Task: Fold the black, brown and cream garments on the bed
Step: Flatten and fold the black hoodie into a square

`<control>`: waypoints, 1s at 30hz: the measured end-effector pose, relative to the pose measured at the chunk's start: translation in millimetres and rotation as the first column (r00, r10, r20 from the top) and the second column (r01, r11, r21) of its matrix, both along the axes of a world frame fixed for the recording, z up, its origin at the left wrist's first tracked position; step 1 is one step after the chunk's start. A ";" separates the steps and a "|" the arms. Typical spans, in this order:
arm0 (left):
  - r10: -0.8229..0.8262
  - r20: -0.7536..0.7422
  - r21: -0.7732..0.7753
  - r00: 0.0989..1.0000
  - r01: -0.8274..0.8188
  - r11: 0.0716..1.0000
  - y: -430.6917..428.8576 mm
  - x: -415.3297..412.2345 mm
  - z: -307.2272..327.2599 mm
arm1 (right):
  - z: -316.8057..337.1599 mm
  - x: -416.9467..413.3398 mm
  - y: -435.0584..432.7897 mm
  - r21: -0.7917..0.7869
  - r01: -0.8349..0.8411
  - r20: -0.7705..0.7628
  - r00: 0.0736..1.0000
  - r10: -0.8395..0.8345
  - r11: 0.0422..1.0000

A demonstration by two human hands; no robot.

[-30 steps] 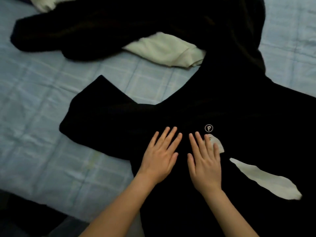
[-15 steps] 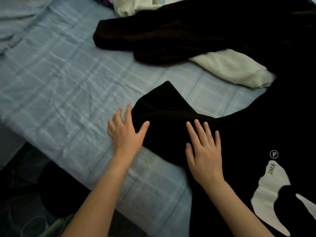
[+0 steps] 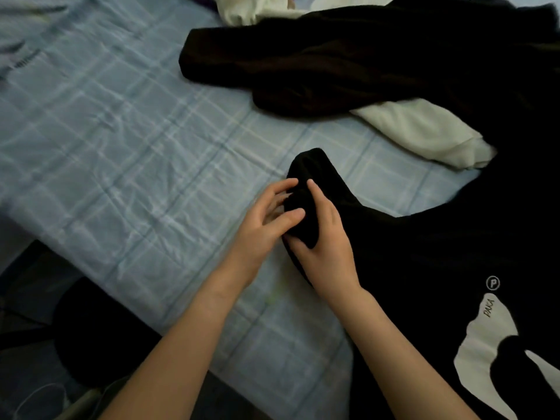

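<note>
A black T-shirt [image 3: 439, 253] with a white print lies spread across the right half of the bed. Its short sleeve [image 3: 318, 183] points toward the middle and is bunched up at the cuff. My left hand [image 3: 266, 219] pinches the sleeve's edge from the left with thumb and fingers. My right hand [image 3: 327, 244] grips the same sleeve from the right, thumb underneath. A dark brown garment [image 3: 333, 62] lies crumpled at the back. A cream garment [image 3: 424, 131] sticks out from under it, with more cream cloth [image 3: 242, 7] at the top edge.
The bed is covered with a light blue checked sheet [image 3: 121, 147], bare on the left. Its near edge runs diagonally from the left to the bottom middle. Below it the floor is dark, with a round black object [image 3: 100, 334].
Both hands left off pressing flat on the shirt's chest and slid left to the sleeve. They now hold its cuff, which has lifted and bunched. The view has swung left.
</note>
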State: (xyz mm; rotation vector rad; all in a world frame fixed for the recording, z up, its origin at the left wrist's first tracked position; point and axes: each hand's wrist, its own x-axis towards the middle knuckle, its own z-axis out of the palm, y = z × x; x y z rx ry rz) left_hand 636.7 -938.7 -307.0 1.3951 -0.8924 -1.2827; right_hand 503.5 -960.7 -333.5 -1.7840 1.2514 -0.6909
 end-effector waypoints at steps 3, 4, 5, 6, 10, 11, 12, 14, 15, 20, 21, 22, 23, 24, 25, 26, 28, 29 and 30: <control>0.012 0.009 -0.006 1.000 -0.012 1.000 2.2 10.0 -4.6 | -2.0 -6.2 -8.7 -0.038 0.079 0.058 0.995 -0.077 0.996; 0.011 0.047 -0.021 0.999 -0.010 1.000 2.5 11.1 -8.2 | -4.5 -8.4 -9.5 -0.056 0.066 0.049 0.997 -0.063 0.996; -0.009 0.049 -0.034 0.999 0.011 0.999 3.1 10.0 -11.2 | -7.2 -10.0 -9.3 -0.053 0.055 0.054 0.997 -0.052 0.997; -0.042 0.014 -0.048 0.999 0.042 0.998 3.3 6.8 -13.7 | -7.9 -10.8 -8.6 -0.024 0.052 0.076 0.996 -0.050 0.998; -0.130 -0.017 -0.100 0.991 0.128 0.987 -1.0 -19.3 -18.6 | -2.3 -21.3 -2.8 0.047 -0.030 0.102 0.995 0.025 0.998; -0.105 0.029 -0.121 0.994 0.107 0.987 -2.9 -25.8 -18.6 | -0.5 -30.1 -1.2 0.018 -0.064 0.044 0.997 0.063 0.998; -0.064 0.074 -0.136 0.995 0.073 0.988 -4.4 -31.5 -18.0 | 0.8 -42.1 0.6 -0.019 -0.074 -0.033 0.997 0.073 0.997; -0.013 0.137 -0.146 0.991 0.034 0.989 -4.8 -42.8 -16.1 | 2.9 -77.3 5.6 -0.109 0.002 -0.196 0.980 -0.023 0.994; -0.025 0.174 -0.146 0.984 0.051 0.988 -3.1 -50.1 -14.4 | 3.0 -99.5 10.0 -0.156 0.065 -0.285 0.952 -0.108 0.986; -0.173 0.454 -0.199 0.874 0.289 0.937 11.9 -120.3 -8.2 | -11.0 -242.2 52.3 -0.240 0.364 -0.647 0.631 -0.428 0.900; -0.193 0.498 -0.193 0.846 0.325 0.926 14.0 -138.4 -7.9 | -15.6 -268.6 61.8 -0.243 0.405 -0.674 0.583 -0.454 0.881; -0.206 0.530 -0.187 0.822 0.351 0.917 16.2 -156.8 -7.5 | -20.3 -292.4 70.5 -0.247 0.437 -0.697 0.540 -0.472 0.865; -0.222 0.545 -0.181 0.808 0.372 0.910 18.2 -175.1 -7.2 | -24.7 -313.5 77.5 -0.248 0.458 -0.716 0.506 -0.480 0.854; -0.243 0.543 -0.174 0.803 0.391 0.904 20.2 -192.8 -7.0 | -28.9 -331.5 82.6 -0.245 0.467 -0.731 0.486 -0.479 0.849; -0.267 0.534 -0.168 0.802 0.410 0.896 22.0 -210.6 -6.9 | -33.3 -346.6 86.5 -0.240 0.464 -0.746 0.474 -0.467 0.853; -0.293 0.522 -0.164 0.801 0.432 0.887 24.3 -228.5 -7.3 | -37.9 -359.5 90.6 -0.235 0.448 -0.763 0.464 -0.449 0.862; -0.359 0.495 -0.161 0.791 0.489 0.857 29.5 -264.5 -10.1 | -49.1 -380.2 97.1 -0.232 0.412 -0.799 0.436 -0.414 0.881; -0.398 0.500 -0.151 0.770 0.530 0.835 32.8 -282.0 -13.5 | -55.4 -388.6 100.1 -0.220 0.409 -0.812 0.426 -0.398 0.886; -0.433 0.530 -0.134 0.729 0.576 0.806 36.6 -298.0 -18.5 | -62.5 -394.3 103.5 -0.196 0.414 -0.823 0.424 -0.379 0.889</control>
